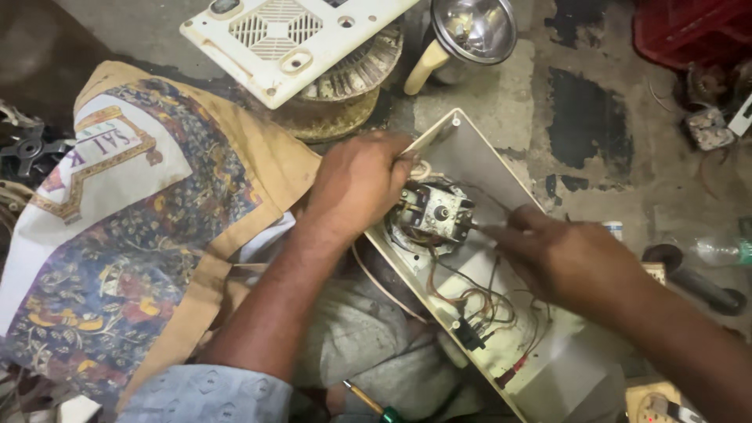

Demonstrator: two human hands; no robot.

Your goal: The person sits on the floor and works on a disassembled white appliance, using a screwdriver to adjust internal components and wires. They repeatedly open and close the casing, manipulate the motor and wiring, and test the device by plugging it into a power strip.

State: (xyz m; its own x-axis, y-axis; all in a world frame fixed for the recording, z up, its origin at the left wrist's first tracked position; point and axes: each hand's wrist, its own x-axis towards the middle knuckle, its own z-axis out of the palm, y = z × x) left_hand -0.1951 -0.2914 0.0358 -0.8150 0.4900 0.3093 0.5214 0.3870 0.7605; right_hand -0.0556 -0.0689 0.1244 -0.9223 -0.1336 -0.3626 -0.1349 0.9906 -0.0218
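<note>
An open cream plastic appliance housing (486, 157) lies tilted across my lap, its inside facing up. At its middle sits a small metal switch block (432, 211) with red and dark wires (478, 301) trailing toward a black part near the lower edge. My left hand (356, 184) grips the housing's left rim beside the switch block. My right hand (560, 258) comes in from the right with fingers pinched together, their tips touching the right side of the switch block; whether they hold a thin tool I cannot tell.
A patterned cloth bag (133, 227) lies at my left. Behind the housing are a cream vented cover (282, 39), a round ribbed part (352, 86) and a shiny metal bowl (474, 31). A screwdriver with green handle (374, 406) rests near my lap. A red crate (689, 31) stands far right.
</note>
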